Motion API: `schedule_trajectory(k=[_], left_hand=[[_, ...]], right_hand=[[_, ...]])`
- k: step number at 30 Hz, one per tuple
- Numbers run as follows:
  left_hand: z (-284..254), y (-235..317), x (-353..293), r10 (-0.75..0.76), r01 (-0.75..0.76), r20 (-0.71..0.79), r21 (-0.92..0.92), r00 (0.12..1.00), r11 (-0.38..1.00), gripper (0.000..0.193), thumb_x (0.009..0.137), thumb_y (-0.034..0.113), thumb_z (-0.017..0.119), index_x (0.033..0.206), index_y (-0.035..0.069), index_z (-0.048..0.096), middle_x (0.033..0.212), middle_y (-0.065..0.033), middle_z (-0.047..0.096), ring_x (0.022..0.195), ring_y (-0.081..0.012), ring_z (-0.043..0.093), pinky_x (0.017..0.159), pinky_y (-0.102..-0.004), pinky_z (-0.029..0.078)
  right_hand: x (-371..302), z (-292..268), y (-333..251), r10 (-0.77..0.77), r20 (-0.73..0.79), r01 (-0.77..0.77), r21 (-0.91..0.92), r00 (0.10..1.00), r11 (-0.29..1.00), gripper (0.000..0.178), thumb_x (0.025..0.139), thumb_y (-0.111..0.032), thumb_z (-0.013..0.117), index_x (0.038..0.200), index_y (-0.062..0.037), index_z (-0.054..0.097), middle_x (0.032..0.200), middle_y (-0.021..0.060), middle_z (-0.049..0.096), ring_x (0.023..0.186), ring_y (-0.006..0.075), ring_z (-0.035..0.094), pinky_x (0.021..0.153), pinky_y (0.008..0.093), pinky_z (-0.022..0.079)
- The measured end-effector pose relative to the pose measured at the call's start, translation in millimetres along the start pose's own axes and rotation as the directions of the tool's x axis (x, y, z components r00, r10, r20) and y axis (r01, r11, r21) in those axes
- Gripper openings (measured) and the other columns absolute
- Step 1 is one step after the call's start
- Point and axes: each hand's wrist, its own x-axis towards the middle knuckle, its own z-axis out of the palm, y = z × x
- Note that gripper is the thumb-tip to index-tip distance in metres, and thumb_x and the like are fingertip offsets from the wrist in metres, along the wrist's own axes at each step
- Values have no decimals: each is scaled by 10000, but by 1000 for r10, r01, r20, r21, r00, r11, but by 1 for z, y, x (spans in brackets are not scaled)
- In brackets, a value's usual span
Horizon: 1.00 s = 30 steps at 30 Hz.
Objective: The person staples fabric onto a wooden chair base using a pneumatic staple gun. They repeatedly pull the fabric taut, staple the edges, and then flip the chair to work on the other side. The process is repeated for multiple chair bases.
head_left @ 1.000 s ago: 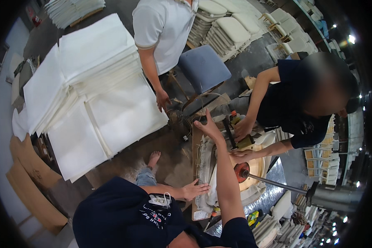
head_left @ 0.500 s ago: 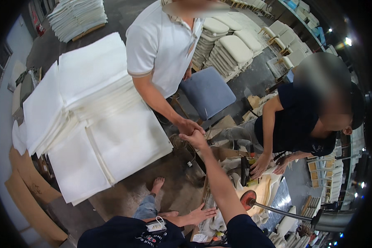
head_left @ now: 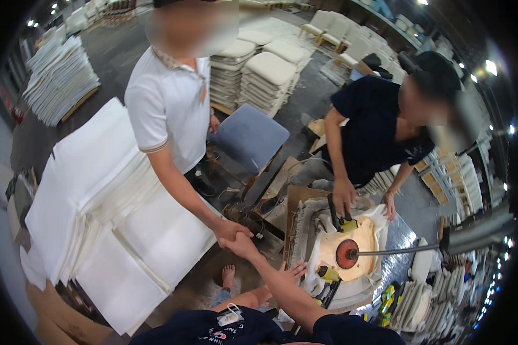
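Note:
My right hand [head_left: 241,246] is clasped with the hand [head_left: 229,230] of a person in a white polo shirt, in a handshake above the floor. My left hand [head_left: 293,271] lies with fingers spread at the near left edge of the work table, beside pale fabric. On that table a round wooden seat panel [head_left: 365,231] is wrapped at its rim by white fabric [head_left: 379,215]. A red pressing disc [head_left: 346,253] on a metal rod rests on the panel. One yellow-and-black staple gun [head_left: 329,273] lies near my left hand.
A person in a dark shirt [head_left: 368,123] leans over the far side, one hand at another staple gun [head_left: 346,224]. White foam sheets [head_left: 149,247] are stacked at left. A blue-grey chair [head_left: 250,138] and stacked cream cushions [head_left: 269,69] stand beyond.
My view has shifted, bringing more of the table and the wooden panel into sight. The handshake continues, now lower and further left in the picture. My left hand stays by the table edge.

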Motion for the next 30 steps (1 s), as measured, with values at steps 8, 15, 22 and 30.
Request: schedule_trajectory(k=[8,15,22,30], left_hand=[[86,-45,11,122,-112,-246,52,962,992,974,833,490,624,1608,145,146,1691,-71,70,1562,-269,58,1140,-726,172],[16,41,-15,-33,34,-6,209,999,977,1000,752,211,702,1599,90,185,1683,-128,92,1548,-324,124,1077,-668,325],[42,61,-12,-118,126,-52,213,992,969,967,777,136,663,1604,96,165,1688,-121,38,1556,-332,70,1113,-683,293],[51,94,-14,-206,210,-41,223,978,952,1081,709,198,727,1612,103,139,1688,-132,32,1557,-347,43,1080,-696,312]], right_hand=[[-136,-60,56,-111,-378,171,129,919,977,444,894,-185,685,1295,-15,597,1180,159,690,1092,255,667,938,360,512],[-297,-121,217,91,-913,-454,-109,397,884,326,842,-144,699,1138,-18,644,1098,229,618,1081,427,574,952,489,465],[-327,-102,257,88,-885,-410,-121,457,904,501,847,-125,737,1283,-1,523,1222,242,527,1121,430,548,949,498,467],[-343,-110,246,310,-798,-325,152,517,933,835,784,-88,799,1480,-44,339,1410,242,391,1273,465,478,1050,478,435]])
